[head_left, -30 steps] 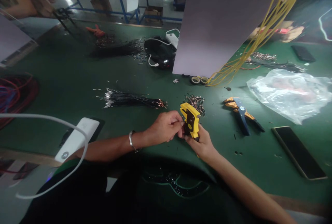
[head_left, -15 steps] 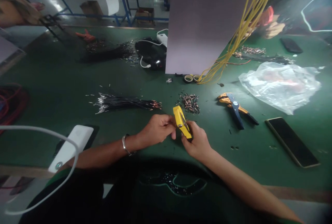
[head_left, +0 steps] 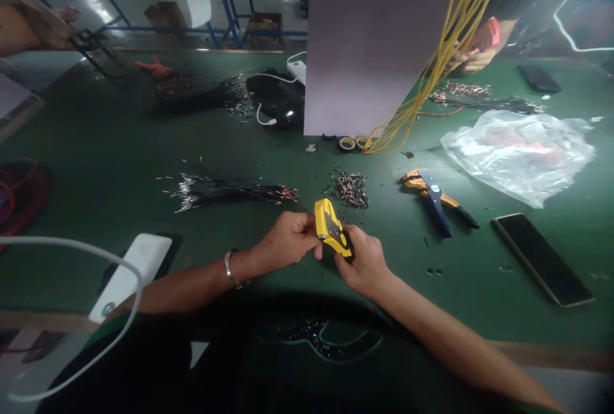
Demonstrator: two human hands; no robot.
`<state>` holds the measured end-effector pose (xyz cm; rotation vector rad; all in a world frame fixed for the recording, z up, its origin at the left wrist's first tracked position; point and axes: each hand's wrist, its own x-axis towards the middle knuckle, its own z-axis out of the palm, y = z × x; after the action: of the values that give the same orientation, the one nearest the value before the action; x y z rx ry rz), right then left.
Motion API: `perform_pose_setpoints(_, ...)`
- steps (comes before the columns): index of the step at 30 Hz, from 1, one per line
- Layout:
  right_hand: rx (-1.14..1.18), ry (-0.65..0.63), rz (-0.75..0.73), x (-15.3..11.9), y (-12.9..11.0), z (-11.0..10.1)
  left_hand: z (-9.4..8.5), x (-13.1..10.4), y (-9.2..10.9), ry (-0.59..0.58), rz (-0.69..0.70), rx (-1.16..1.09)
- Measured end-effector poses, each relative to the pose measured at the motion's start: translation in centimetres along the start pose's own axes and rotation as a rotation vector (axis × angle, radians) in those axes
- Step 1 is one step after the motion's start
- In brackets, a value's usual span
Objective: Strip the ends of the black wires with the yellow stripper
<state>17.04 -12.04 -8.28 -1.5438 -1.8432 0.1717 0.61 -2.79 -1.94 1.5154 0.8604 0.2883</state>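
My right hand point(head_left: 367, 257) is wrapped round the handle end of a yellow hand tool point(head_left: 330, 228), held above the green table. Close against the tool's left side, my left hand point(head_left: 290, 238) has its fingers pinched together; what they hold is too small to make out. Just beyond the hands lies a bundle of short black wires point(head_left: 230, 192), with silvery ends at the left and coppery ends at the right. A small pile of coppery and black bits point(head_left: 351, 190) sits right behind the tool.
A blue and orange wire tool point(head_left: 434, 199), a phone point(head_left: 542, 260) and a clear plastic bag point(head_left: 522, 151) lie at right. Yellow wires point(head_left: 432, 87) hang beside a grey panel point(head_left: 374, 43). A white power bank point(head_left: 132, 276) is at left. Another person's hands are at the upper right.
The yellow tool has turned and shifted slightly left, showing more of its dark side face. My hands have barely moved. At the upper right, the other person's hand has moved.
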Motion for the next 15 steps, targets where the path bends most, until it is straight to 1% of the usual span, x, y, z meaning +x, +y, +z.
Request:
perform_pose_setpoints(4,-0.032,0.021,-0.014,-0.1,0.08,0.15,0.06,0.04,-0.17,0.004,-0.001,0.009)
perform_pose_setpoints(9,-0.045,0.018,0.004,-0.1,0.25,0.31,0.13,0.14,-0.09,0.0,-0.013,-0.009)
perform_pose_setpoints(12,-0.029,0.014,0.054,-0.07,0.33,0.4,0.13,0.32,-0.04,-0.017,-0.021,-0.042)
perform_pose_setpoints(15,0.03,-0.005,0.141,0.03,0.35,0.4,0.1,0.55,-0.1,-0.04,-0.007,-0.074)
